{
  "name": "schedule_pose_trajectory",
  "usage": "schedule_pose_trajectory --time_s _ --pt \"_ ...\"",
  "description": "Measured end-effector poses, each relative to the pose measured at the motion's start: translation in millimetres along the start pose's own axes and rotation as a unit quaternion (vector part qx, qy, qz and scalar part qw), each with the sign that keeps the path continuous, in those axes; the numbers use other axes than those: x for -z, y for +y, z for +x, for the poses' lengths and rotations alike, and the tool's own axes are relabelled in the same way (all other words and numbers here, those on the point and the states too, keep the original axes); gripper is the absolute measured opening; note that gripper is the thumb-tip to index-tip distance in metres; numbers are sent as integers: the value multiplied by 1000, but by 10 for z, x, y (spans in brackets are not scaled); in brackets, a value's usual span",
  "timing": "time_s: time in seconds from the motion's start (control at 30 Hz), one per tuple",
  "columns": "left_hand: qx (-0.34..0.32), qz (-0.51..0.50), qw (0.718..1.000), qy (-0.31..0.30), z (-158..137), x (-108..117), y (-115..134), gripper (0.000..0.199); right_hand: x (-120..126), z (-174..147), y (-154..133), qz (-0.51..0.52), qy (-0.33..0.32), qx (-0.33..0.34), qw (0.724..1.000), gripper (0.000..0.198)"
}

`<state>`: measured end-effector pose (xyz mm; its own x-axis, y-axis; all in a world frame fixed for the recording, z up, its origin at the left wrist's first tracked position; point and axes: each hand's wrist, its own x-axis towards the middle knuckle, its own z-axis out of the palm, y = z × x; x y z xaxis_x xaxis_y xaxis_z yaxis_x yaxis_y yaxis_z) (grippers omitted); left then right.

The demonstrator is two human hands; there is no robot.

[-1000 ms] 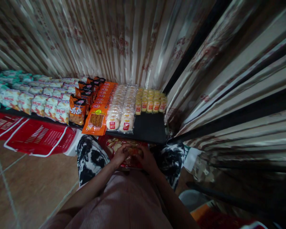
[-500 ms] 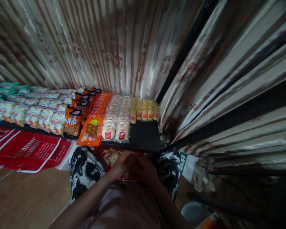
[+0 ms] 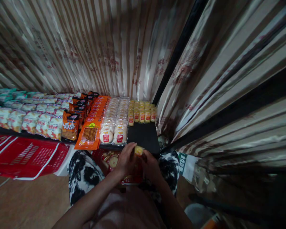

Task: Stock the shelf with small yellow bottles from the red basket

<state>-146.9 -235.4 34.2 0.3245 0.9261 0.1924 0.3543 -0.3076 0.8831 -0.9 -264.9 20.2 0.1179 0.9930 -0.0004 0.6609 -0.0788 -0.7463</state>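
Note:
Between my left hand and my right hand is a small yellow wrapped snack, gripped from both sides by closed fingers. It is held just in front of the black shelf, above a red snack package at my lap. Several matching yellow packs stand in rows at the shelf's right end. Left of them lie rows of clear-wrapped round white crackers, then orange bags of stick snacks.
Orange-and-black snack bags and white snack bags fill the left shelf. Below hangs a red bag with white straps. A pleated curtain and dark poles close in the back and right.
My hands have risen slightly and moved forward toward the shelf edge. The yellow snack now shows between my fingers; earlier the dark blur there was unclear. The view has tilted slightly.

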Motion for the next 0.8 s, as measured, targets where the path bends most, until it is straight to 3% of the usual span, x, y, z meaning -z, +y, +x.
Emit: schedule_pose_trajectory --time_s 0.13,0.43,0.63,0.8 --pt "14 23 999 44 -47 -83 -31 44 21 174 8 11 45 -8 999 25" --pt "15 -35 999 19 122 -295 -32 55 -77 578 131 -18 85 -23 996 35" --pt "77 -60 995 14 348 -379 -98 44 -122 782 142 -45 112 -30 992 40" --pt "111 -77 991 21 561 -442 -94 37 -101 958 112 -2 118 -42 992 49"
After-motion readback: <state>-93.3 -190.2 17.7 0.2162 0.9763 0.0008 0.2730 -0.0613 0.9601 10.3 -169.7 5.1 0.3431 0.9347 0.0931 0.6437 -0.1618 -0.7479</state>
